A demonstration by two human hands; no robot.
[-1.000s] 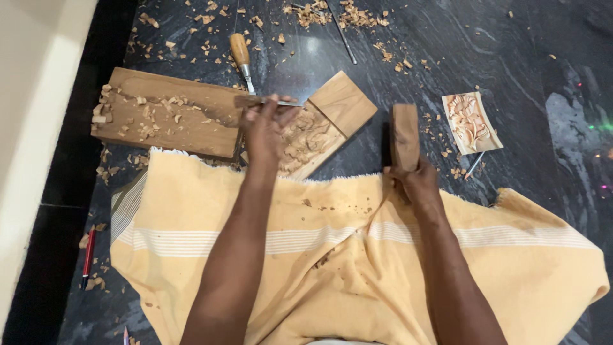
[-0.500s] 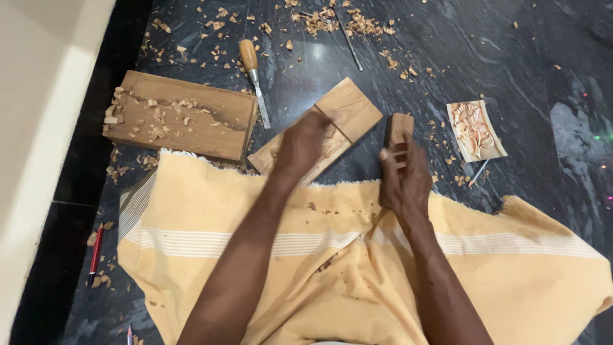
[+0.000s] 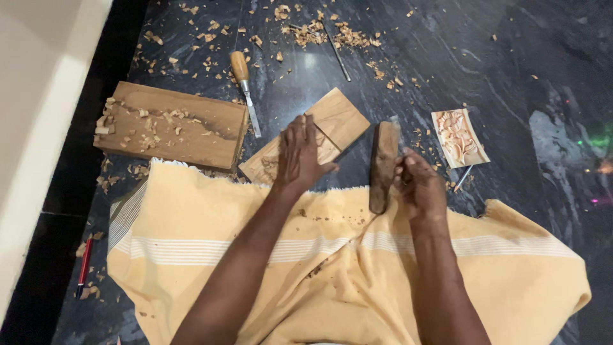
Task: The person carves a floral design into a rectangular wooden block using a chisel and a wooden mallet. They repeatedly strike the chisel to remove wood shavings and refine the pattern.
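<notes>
The left hand lies flat, fingers spread, on the carved board, which runs diagonally on the floor. Just right, the right hand grips an upright dark wooden block.

Chisel, thick plank, red pencil

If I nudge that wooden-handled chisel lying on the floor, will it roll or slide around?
The chisel has a rounded handle, so it may roll a little, though its flat blade would probably check that. The dark floor looks polished and glossy, so it likely slides easily. It looks stiff and handle-heavy.
</notes>
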